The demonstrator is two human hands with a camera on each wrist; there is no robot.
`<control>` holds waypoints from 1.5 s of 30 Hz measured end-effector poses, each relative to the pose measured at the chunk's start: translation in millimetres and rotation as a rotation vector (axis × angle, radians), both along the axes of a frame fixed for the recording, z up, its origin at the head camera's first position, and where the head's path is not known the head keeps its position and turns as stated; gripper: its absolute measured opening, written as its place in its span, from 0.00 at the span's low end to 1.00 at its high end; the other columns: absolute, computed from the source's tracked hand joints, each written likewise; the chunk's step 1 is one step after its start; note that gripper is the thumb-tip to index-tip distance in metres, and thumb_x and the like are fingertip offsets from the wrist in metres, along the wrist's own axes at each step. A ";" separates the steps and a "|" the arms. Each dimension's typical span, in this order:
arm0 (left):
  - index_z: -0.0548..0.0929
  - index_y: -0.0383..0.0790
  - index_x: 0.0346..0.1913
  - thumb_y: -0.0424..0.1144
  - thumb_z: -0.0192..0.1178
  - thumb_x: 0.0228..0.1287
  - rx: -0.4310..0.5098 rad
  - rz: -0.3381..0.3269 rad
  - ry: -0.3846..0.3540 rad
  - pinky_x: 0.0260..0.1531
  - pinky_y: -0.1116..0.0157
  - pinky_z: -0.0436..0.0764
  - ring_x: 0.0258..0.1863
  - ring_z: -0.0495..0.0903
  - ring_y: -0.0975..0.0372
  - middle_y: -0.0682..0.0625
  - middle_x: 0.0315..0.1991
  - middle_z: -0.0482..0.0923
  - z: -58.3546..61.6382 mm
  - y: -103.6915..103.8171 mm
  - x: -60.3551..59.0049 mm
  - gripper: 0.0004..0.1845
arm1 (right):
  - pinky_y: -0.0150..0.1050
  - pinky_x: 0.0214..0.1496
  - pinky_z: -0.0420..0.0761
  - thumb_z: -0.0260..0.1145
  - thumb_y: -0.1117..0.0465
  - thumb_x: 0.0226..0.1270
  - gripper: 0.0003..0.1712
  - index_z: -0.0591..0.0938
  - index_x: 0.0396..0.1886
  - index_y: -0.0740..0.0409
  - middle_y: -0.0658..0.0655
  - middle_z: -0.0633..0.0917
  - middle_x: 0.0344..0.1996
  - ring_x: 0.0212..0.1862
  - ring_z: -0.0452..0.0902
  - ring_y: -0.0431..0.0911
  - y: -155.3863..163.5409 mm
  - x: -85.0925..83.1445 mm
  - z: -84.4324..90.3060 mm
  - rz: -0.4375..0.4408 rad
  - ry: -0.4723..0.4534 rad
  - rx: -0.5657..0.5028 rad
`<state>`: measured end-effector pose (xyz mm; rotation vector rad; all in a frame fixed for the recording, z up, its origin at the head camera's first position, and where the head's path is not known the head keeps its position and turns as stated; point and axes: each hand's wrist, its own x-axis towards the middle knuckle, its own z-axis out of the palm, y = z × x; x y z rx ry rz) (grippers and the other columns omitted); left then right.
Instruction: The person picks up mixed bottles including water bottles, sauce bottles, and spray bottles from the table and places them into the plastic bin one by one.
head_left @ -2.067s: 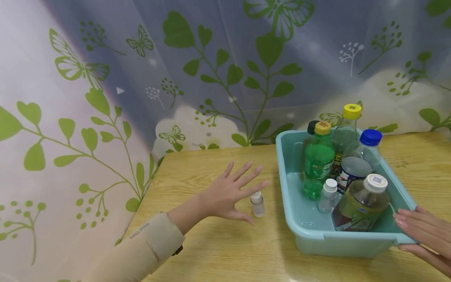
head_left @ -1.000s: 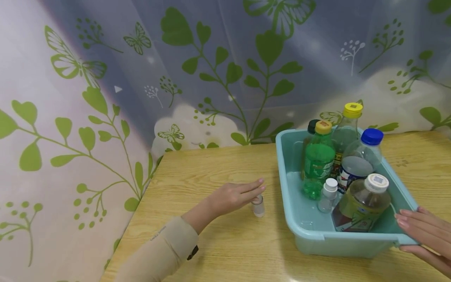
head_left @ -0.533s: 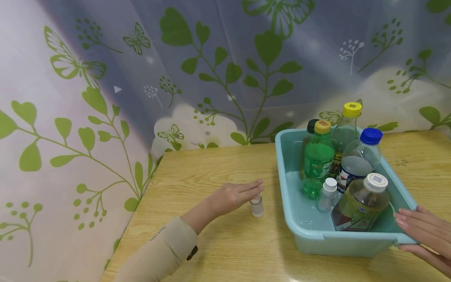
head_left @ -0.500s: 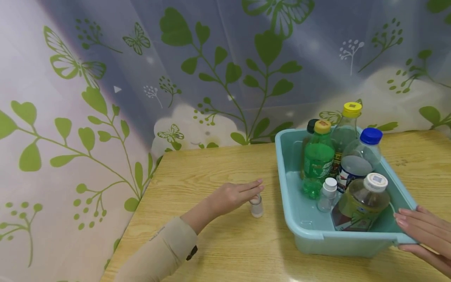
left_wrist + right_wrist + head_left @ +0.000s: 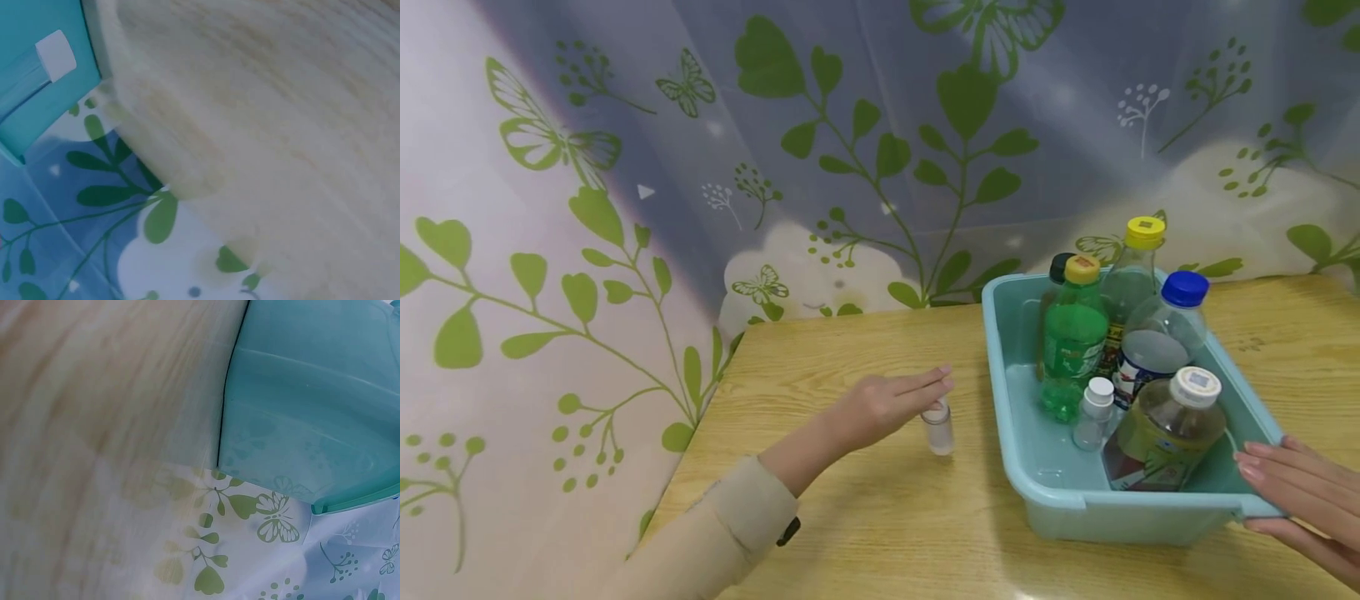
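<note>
My left hand (image 5: 876, 410) reaches over a small clear bottle (image 5: 938, 433) on the wooden table and holds it near its white cap; the thumb is hidden. The small bottle leans a little to the left. At the right, my right hand (image 5: 1303, 504) grips the front right corner of a light blue plastic tub (image 5: 1056, 500), with fingers on both sides of the rim. Inside the tub stand a green bottle (image 5: 1075, 354), a blue-capped bottle (image 5: 1157, 346), a brown drink bottle (image 5: 1168, 442), a second small clear bottle (image 5: 1092, 423) and others.
A yellow-capped bottle (image 5: 1131, 279) and a dark-capped one (image 5: 1060, 268) rise at the tub's back. Behind the wooden table (image 5: 850, 533) hangs a leaf-and-butterfly patterned curtain (image 5: 865, 75). The wrist views show the tub's side (image 5: 312, 406) and tabletop, with no hand visible.
My left hand was spread above the small bottle, then came down onto its top. Since half a second ago it has shifted slightly up and left, tilting the bottle. My right hand stays put.
</note>
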<state>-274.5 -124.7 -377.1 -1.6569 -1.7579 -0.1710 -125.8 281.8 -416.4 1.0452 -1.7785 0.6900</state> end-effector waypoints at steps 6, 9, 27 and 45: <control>0.80 0.30 0.53 0.25 0.56 0.64 0.021 -0.045 -0.070 0.38 0.75 0.80 0.46 0.83 0.59 0.41 0.51 0.81 20.4 2.5 8.3 0.15 | 0.32 0.67 0.64 0.59 0.50 0.68 0.27 0.82 0.46 0.74 0.52 0.78 0.57 0.63 0.71 0.39 0.5 0.7 1.2 -0.011 -0.003 0.013; 0.79 0.28 0.53 0.27 0.58 0.64 0.034 -0.076 -0.107 0.39 0.76 0.80 0.45 0.84 0.58 0.40 0.51 0.81 28.4 6.1 11.4 0.14 | 0.32 0.67 0.63 0.59 0.50 0.68 0.27 0.82 0.46 0.74 0.52 0.77 0.57 0.63 0.71 0.39 0.4 1.3 1.6 -0.013 -0.006 0.017; 0.80 0.29 0.52 0.29 0.62 0.61 0.000 -0.117 -0.019 0.32 0.75 0.80 0.41 0.85 0.60 0.42 0.51 0.81 80.9 24.7 18.4 0.16 | 0.30 0.68 0.62 0.57 0.48 0.69 0.28 0.83 0.47 0.71 0.47 0.76 0.58 0.64 0.69 0.36 0.5 3.4 4.4 -0.071 -0.039 0.066; 0.78 0.30 0.55 0.37 0.58 0.68 0.016 -0.148 -0.021 0.29 0.72 0.79 0.54 0.78 0.63 0.43 0.56 0.78 125.1 60.4 28.3 0.18 | 0.31 0.68 0.63 0.59 0.49 0.68 0.27 0.82 0.47 0.73 0.51 0.77 0.57 0.63 0.70 0.38 -0.8 2.2 2.8 -0.036 -0.023 0.028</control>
